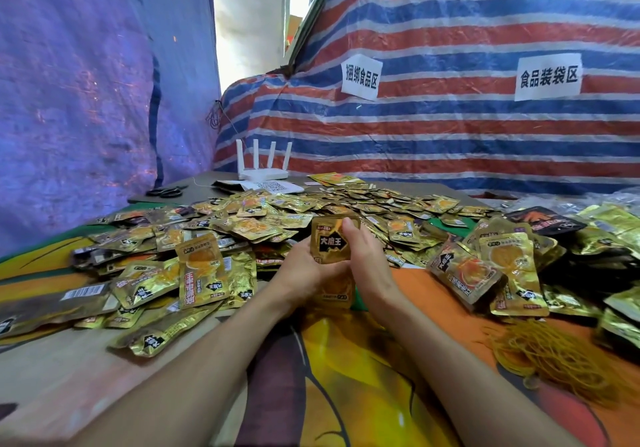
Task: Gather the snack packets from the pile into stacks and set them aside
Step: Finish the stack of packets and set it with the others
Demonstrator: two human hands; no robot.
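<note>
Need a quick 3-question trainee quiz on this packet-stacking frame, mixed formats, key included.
1. True or false: both hands hold the stack of packets.
2. The rubber bands lie nearer which hand? A) left hand B) right hand
3. What white device stands behind the pile?

Key:
1. True: left hand and right hand clasp it.
2. B
3. A router with four antennas.

A single wide-angle camera is riding on the person's head, looking forward and down along both forearms at the table [104, 377]. It is sitting close to the near table edge, taking in the packet pile [277, 211] across the middle and the striped tarp [450, 127] standing far behind. The edges are bending with the lens.
</note>
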